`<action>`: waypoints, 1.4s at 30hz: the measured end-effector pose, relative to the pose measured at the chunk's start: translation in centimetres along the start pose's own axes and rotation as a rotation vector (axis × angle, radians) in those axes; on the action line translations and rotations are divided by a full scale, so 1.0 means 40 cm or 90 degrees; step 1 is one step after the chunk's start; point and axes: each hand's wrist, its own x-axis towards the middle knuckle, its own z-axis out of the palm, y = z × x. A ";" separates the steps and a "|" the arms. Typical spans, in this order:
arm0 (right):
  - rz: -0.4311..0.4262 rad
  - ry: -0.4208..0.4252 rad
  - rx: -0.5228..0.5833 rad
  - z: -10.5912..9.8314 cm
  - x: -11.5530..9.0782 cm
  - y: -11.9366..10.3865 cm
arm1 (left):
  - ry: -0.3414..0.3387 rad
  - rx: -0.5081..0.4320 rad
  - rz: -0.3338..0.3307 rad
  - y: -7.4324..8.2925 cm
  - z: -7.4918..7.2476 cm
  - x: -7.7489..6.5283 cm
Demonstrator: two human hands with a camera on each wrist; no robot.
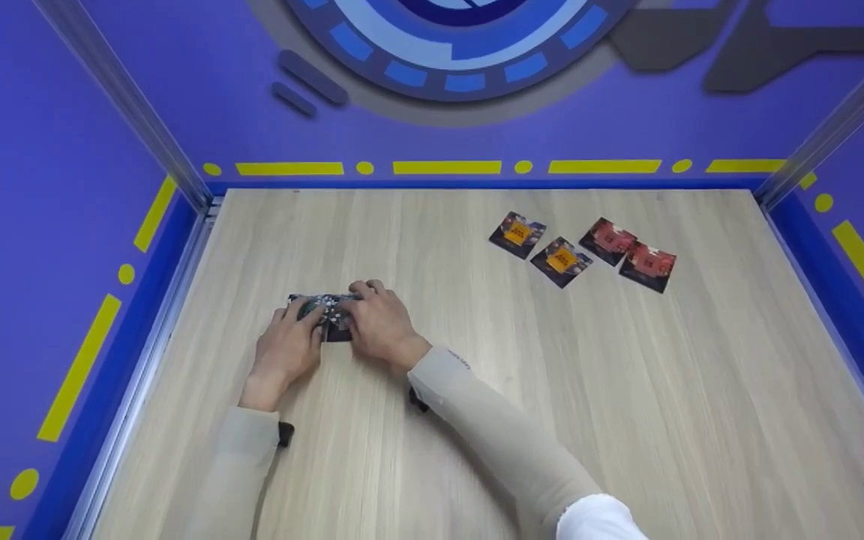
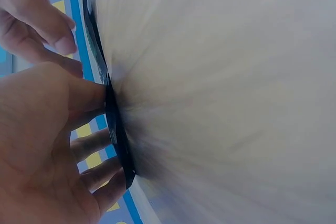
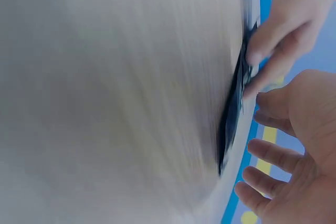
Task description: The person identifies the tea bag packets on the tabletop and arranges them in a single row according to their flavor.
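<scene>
Two thin dark square pieces with printed fronts lie side by side on the table, partly covered by the hands in the head view. My left hand rests on the left piece, its thumb and fingers spread across it; in the left wrist view the thumb and fingertips touch this dark piece. Over the right piece is my right hand, fingers loosely bent. In the right wrist view the right hand has parted fingers, with a gap between them and the dark piece.
Toward the back right of the wooden table lie two square pieces with orange centres, one the orange-centred piece, and two red ones, including the red piece. The reds touch or overlap. Blue walls enclose the table's back and sides.
</scene>
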 end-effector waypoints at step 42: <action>0.216 0.197 0.100 -0.112 -0.025 0.572 | -0.015 -0.016 -0.024 -0.001 0.000 -0.001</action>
